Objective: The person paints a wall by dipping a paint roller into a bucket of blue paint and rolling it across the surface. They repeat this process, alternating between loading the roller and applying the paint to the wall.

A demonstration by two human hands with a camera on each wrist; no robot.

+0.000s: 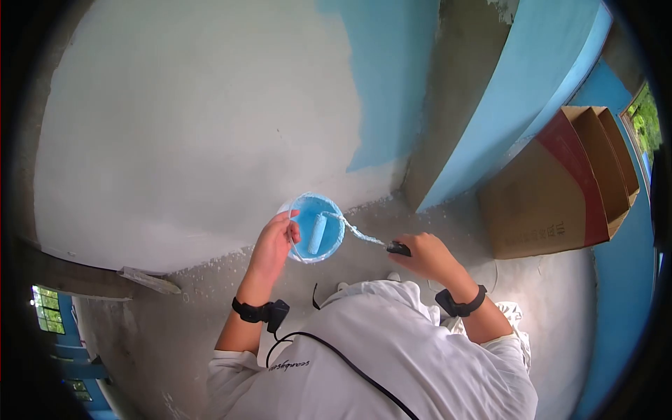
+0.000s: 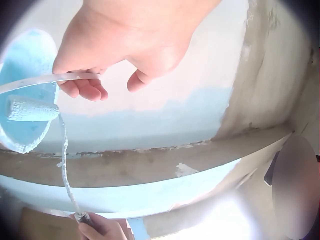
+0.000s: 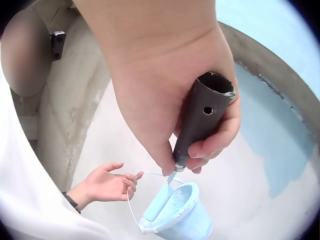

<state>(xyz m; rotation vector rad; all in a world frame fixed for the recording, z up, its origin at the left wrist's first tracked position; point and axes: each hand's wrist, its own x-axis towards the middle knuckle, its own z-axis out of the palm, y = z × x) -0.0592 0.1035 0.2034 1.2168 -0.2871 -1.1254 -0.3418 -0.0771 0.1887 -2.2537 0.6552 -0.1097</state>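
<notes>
My left hand [image 1: 269,248] holds a small paint bucket by its thin white handle [image 2: 35,83], which runs across the curled fingers in the left wrist view. The bucket [image 3: 192,220] is coated with light-blue paint and hangs tilted, its mouth facing up towards me. My right hand [image 1: 432,259] grips a paint roller by its black hollow grip [image 3: 200,120]. The roller's paint-covered metal rod [image 2: 64,160] runs over the bucket's rim. Inside the bucket's mouth lies the light-blue roller sleeve [image 1: 318,234], against the painted inner wall.
Ahead stands a pale wall [image 1: 196,119] with a blue painted patch [image 1: 388,77]. A blue-sided pillar [image 1: 518,91] juts out at the right, with a large cardboard box [image 1: 539,189] beside it. Paint specks dot the grey floor [image 1: 203,308]. A board [image 1: 150,280] lies at the wall's foot.
</notes>
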